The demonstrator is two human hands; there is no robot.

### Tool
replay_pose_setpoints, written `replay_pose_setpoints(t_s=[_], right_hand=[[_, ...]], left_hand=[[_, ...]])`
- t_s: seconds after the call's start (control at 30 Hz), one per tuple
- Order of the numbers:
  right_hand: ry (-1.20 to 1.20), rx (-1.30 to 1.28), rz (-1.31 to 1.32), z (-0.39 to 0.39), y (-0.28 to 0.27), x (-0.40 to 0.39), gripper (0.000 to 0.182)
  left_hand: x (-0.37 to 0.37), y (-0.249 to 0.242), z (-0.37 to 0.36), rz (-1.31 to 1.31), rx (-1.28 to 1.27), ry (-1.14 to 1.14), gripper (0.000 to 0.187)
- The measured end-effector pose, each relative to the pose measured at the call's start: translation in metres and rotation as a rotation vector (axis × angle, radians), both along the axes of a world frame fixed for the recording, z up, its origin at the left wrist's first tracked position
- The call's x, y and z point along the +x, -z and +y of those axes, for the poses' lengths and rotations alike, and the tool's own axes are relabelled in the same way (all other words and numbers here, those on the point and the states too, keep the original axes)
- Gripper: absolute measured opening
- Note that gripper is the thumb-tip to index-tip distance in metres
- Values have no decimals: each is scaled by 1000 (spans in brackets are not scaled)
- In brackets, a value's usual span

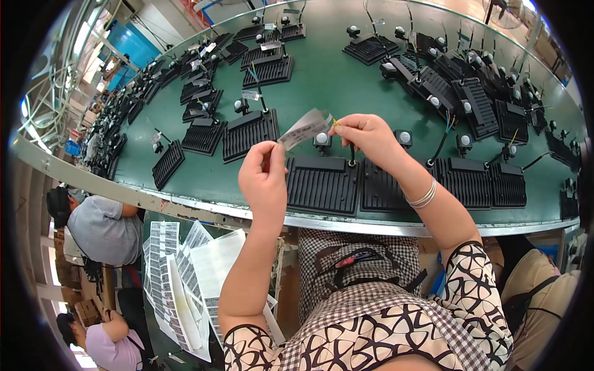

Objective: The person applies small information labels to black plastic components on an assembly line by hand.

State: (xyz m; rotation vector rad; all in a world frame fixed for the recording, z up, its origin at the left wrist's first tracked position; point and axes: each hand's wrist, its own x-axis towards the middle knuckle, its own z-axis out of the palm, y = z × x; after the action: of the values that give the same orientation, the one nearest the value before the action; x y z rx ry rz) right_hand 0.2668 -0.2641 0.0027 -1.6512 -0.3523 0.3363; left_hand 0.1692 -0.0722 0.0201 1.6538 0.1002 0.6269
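My left hand (265,179) is closed in a pinch on the lower left end of a translucent printed label (307,128), held up above the bench. With its fingertips pinched, my right hand (371,139) grips the thin yellow-green wire ends of a cable, close to the label's right end. Directly below lies a black finned floodlight (322,185) with a small round white sensor (322,139) on its far side. The cable rises from this lamp and is partly hidden behind my right hand.
More floodlights (461,185) line the near edge to the right, with others (250,133) in rows to the left. Several lie piled at the back right (476,105). Printed label sheets (179,290) lie on a lower surface. Two people (105,222) sit at left.
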Motion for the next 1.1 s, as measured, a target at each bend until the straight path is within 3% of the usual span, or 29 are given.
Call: replay_pose_setpoints(t_s=[0.2,0.4,0.53,0.6,0.8,1.1], right_hand=[[52,-6,-70,-6,6,-3,25],[21,-48,22,-10,-6,-6,22],[-7,61,54,-14,0,-3,17],[3,214,110,-11,11,-1,25],[-4,268,110,-15,26,-4,61],[-14,430,193,-22,51,-15,71]], left_hand=[[23,11,-13,24,151,3,11],[22,21,-16,58,169,18,11],[23,27,-16,85,233,28,11],[23,30,-18,100,232,28,11],[22,30,-25,145,269,18,11],[25,47,-30,180,441,64,12]])
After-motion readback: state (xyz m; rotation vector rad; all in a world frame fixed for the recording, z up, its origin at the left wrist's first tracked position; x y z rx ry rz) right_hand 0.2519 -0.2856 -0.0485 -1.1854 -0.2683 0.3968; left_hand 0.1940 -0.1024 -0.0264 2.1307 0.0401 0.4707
